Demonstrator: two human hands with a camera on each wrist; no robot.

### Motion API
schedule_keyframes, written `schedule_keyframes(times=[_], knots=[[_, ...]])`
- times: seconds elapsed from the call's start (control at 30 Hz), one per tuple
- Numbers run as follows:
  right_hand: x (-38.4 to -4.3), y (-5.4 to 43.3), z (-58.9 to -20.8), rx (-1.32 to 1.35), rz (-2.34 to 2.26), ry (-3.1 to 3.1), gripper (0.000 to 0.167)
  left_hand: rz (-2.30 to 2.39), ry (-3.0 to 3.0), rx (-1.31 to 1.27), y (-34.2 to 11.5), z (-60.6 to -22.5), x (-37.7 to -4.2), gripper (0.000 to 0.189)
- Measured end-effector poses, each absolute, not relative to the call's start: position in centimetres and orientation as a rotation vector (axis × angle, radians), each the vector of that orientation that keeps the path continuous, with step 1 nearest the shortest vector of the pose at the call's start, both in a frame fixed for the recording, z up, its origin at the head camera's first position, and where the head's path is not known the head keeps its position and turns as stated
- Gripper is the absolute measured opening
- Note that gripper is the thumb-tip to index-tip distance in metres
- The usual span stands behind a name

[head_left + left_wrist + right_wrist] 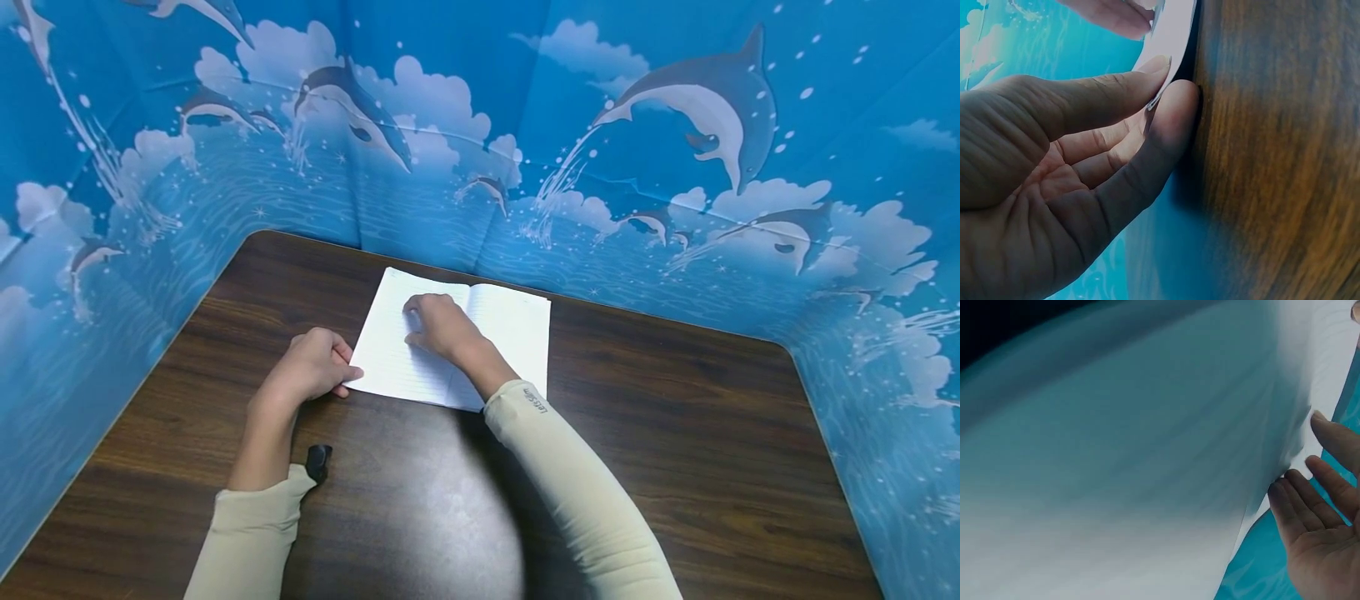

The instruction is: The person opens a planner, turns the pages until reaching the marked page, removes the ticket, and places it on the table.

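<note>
An open notebook [517, 329] with lined white pages lies near the table's far edge. At its near left corner my left hand [307, 364] pinches the paper between thumb and fingers. The left wrist view shows the thumb [1155, 65] on top of the page edge [1169, 44] and a finger beneath it, close to the tabletop. My right hand [448, 329] reaches over the left page, its forearm crossing the near part of the notebook. In the right wrist view its fingers [1310, 506] are extended, fingertips right at the paper [1166, 550].
The dark wood table [675, 450] surrounds the notebook. A blue dolphin-print curtain [465, 192] hangs along its back and sides. A small black device [318, 462] sits at the left sleeve cuff. Cream sleeves [585, 492] cover both forearms.
</note>
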State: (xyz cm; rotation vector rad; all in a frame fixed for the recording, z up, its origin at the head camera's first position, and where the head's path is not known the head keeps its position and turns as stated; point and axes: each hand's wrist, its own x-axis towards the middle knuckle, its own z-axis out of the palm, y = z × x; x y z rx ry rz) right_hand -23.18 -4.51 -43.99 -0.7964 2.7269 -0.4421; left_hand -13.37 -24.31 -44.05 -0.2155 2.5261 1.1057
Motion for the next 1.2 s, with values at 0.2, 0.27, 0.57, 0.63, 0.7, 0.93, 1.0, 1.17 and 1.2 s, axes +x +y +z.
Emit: schedule_keyframes(times=[0.2,0.27,0.57,0.63,0.7,0.93,1.0,1.17,1.2], knots=[[-24.0,-2.7,-43.1,-0.753,-0.544,2.759,0.050,1.097,2.529,-0.210,-24.3,-44.1,-13.5,0.020],[-24.2,-2.0,-42.8,-0.725,-0.562,2.770,0.049,1.098,2.526,-0.211,-24.3,-44.2,-13.5,0.021],[-25.1,0.5,-42.4,-0.642,-0.605,2.802,0.047,1.102,2.522,-0.207,-24.6,-44.1,-13.5,0.024],[-25.2,1.0,-42.4,-0.625,-0.622,2.796,0.047,1.099,2.524,-0.207,-24.6,-44.1,-13.5,0.023],[-25.4,1.5,-42.3,-0.611,-0.631,2.788,0.048,1.094,2.524,-0.209,-24.5,-44.1,-13.5,0.024],[-25.7,3.5,-42.2,-0.541,-0.625,2.797,0.050,1.093,2.510,-0.208,-24.5,-44.1,-13.4,0.025],[-25.7,4.1,-42.3,-0.531,-0.616,2.799,0.051,1.092,2.510,-0.208,-24.5,-44.0,-13.4,0.025],[-25.6,5.3,-42.5,-0.431,-0.616,2.800,0.057,1.095,2.509,-0.208,-24.5,-44.1,-13.5,0.025],[-25.6,5.5,-42.5,-0.403,-0.617,2.801,0.059,1.093,2.510,-0.207,-24.5,-44.1,-13.5,0.025]])
